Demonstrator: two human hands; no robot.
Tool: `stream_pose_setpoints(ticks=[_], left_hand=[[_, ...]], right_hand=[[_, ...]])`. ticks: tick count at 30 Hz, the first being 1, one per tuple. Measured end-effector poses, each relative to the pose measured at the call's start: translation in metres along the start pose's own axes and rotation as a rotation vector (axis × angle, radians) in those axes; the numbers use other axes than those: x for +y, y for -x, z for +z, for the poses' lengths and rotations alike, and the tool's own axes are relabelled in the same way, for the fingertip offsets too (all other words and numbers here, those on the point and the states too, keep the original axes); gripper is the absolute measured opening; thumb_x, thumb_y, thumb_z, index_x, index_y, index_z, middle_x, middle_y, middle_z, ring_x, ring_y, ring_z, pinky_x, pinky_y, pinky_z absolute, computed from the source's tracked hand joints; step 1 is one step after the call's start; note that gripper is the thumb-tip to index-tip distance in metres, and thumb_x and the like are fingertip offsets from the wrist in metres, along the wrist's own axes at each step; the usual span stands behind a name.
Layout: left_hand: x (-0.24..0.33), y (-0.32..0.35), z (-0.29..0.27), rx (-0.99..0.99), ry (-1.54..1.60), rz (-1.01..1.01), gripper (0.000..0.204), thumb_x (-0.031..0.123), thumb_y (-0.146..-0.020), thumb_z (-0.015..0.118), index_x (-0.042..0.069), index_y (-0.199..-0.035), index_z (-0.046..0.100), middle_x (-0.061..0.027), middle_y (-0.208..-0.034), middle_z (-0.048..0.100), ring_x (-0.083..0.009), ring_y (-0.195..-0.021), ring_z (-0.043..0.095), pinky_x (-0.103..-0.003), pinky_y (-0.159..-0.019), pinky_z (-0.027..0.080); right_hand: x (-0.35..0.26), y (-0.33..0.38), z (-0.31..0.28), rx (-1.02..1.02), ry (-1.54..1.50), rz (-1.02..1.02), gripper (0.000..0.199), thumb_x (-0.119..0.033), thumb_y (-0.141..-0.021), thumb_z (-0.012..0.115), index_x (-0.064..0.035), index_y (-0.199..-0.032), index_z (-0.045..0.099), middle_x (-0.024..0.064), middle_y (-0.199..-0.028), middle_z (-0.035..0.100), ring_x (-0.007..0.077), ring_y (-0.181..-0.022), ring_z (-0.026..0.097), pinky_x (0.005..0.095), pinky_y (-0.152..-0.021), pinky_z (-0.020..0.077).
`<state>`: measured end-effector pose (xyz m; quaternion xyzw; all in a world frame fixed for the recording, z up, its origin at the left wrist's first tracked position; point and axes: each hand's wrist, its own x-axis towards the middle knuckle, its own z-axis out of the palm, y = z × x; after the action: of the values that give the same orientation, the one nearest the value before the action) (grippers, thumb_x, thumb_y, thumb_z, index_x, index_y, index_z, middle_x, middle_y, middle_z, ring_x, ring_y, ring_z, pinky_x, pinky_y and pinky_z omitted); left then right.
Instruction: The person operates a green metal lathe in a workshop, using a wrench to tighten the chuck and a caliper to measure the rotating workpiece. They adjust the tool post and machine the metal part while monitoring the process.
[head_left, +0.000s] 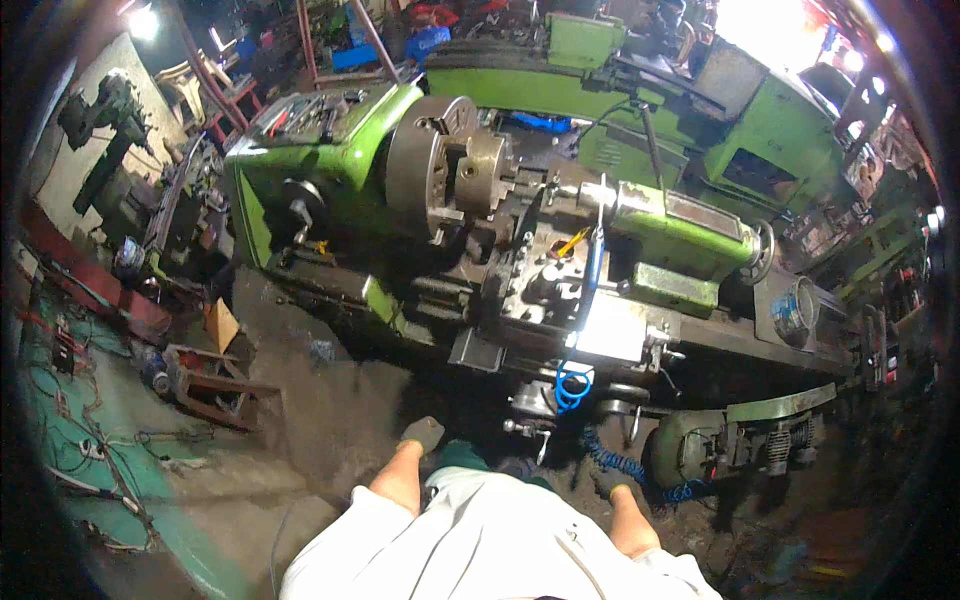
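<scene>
A green lathe stands before me, its big chuck (415, 165) gripping a thick metal cylinder (480, 172). To the right, the tailstock (670, 228) points toward that cylinder. On the carriage, the tool post (545, 285) has a blue-handled air blow gun (594, 262) lying beside it. My left hand (424, 433), in a grey glove, hangs low in front of the lathe, touching nothing I can see. My right hand (606, 484), gloved and dark, is down by the coiled blue hose (618, 460); contact is unclear. The fingers of both hands are too indistinct to read.
An air compressor (690, 448) stands low at the right. A metal bucket (795, 312) rests on the lathe bed's right end. Tools lie on top of the headstock (310, 120). At left, a rusty metal frame (215, 385) and cables lie on the floor. Another green machine (510, 85) stands behind.
</scene>
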<state>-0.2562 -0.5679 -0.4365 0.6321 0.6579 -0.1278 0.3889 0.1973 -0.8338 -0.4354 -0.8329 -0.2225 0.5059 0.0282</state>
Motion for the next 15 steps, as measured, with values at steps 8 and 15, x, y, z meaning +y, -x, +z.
stream_pose_setpoints(ticks=[8,15], left_hand=[[-0.016,-0.004,-0.006,0.036,-0.074,-0.044,0.046,0.034,-0.098,0.044,0.004,-0.115,0.074,-0.0259,-0.126,0.067,-0.0457,-0.12,0.063,-0.051,-0.103,0.051],[-0.009,-0.059,-0.002,-0.062,-0.25,0.152,0.042,0.029,-0.094,0.047,0.005,-0.117,0.073,-0.0265,-0.128,0.065,-0.0448,-0.123,0.062,-0.05,-0.104,0.051]], right_hand=[[-0.049,0.043,-0.023,0.091,0.001,-0.01,0.048,-0.048,-0.095,0.06,-0.0071,-0.117,0.072,0.0106,-0.088,0.075,0.0183,-0.073,0.071,0.0357,-0.066,0.0546],[0.003,-0.006,0.02,0.086,-0.087,-0.072,0.033,-0.034,-0.095,0.063,-0.0073,-0.11,0.074,0.0103,-0.081,0.072,0.0184,-0.066,0.067,0.0345,-0.059,0.0533]])
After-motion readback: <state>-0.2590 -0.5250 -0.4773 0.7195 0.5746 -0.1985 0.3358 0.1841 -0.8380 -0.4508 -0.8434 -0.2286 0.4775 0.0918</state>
